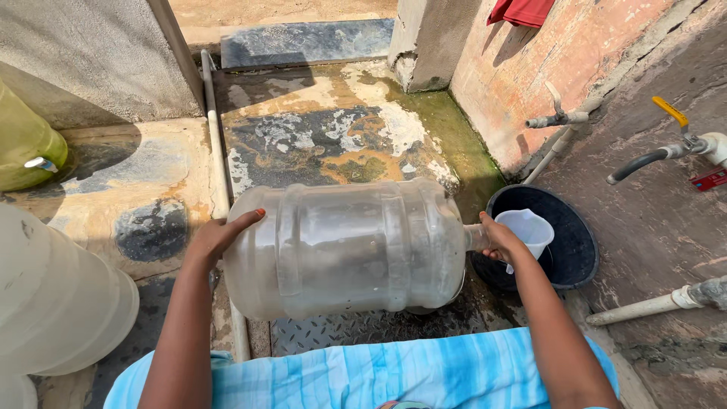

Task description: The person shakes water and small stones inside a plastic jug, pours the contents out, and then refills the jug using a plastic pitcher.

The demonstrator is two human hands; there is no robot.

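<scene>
Nearest the camera, over a blue-and-white striped cloth [394, 375], the large clear plastic water jug [344, 250] lies on its side in mid-air, neck to the right. The left hand [216, 238] is spread flat against its base, fingers open and pressing rather than wrapped; the right hand [498, 241] is closed round the neck. To handle it well, keep the base pushed firmly toward the neck hand (the wall looks wet and slippery). Beyond the neck sit a black round basin [575, 250] holding a white plastic cup [530, 227], then a yellow-handled tap [674, 136].

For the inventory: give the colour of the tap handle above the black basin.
Yellow handle, clearest in the head view, at right above the black basin.
</scene>
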